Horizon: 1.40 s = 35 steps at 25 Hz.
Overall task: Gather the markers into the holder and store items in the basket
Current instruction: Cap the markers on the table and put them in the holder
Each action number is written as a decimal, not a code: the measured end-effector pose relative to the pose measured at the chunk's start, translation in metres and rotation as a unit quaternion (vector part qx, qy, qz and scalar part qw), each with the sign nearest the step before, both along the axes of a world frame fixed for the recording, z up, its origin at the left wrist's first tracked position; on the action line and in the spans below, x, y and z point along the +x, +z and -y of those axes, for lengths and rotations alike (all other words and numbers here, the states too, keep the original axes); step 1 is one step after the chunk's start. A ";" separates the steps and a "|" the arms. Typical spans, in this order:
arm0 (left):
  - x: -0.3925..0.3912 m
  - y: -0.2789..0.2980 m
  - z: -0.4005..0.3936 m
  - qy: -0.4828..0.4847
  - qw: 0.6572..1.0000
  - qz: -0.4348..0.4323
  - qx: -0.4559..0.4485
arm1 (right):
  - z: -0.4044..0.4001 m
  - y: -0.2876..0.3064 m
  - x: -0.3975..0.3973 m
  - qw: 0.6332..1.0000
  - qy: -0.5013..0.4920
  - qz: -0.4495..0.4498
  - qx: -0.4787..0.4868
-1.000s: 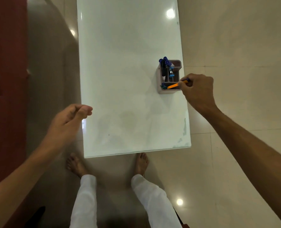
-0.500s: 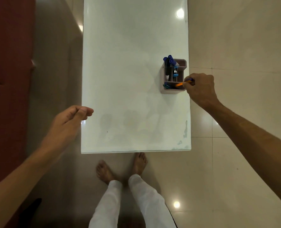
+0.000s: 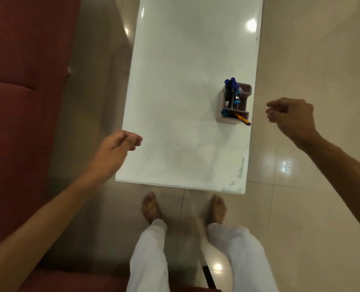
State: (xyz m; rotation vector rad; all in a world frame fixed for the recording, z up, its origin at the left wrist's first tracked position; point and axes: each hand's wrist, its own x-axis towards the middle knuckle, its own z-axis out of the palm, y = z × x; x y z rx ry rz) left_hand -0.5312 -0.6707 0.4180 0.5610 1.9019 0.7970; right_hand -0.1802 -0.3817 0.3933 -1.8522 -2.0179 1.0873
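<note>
red sofa (image 3: 23,91) far left. left hand (image 3: 115,148) hovers at the table's left edge, fingers loosely curled toward the thumb, holding nothing, not touching the white table (image 3: 185,60).

holder (image 3: 235,103) stands near the table's right edge. blue-capped markers (image 3: 230,83) upright in its far left compartment, a small blue item in the middle one that i can't make out, and an orange pen (image 3: 242,119) leaning out of the near compartment over the right rim.

right hand (image 3: 290,116) is off the table's right side, apart from the holder, over the floor tiles (image 3: 322,60). fingers loosely bent, thumb near the index, nothing in it.

step: gathering into the holder looks done, no loose markers visible on the table. next is the storing part. no basket in view, so the next move calls for locating it, then gripping the holder by its body and keeping it upright so the leaning orange pen doesn't tip out.

vs half a second ago: right hand was at the holder pinching the orange pen's outer end. now it has let go and pulled back to the right, and the pen rests in the near compartment. left hand about the same pose. view has shifted, feet have moved.
</note>
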 end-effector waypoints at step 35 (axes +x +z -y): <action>0.688 -0.079 -0.018 0.672 0.734 0.091 -0.041 | -0.122 -0.097 0.019 0.593 0.775 0.018 0.216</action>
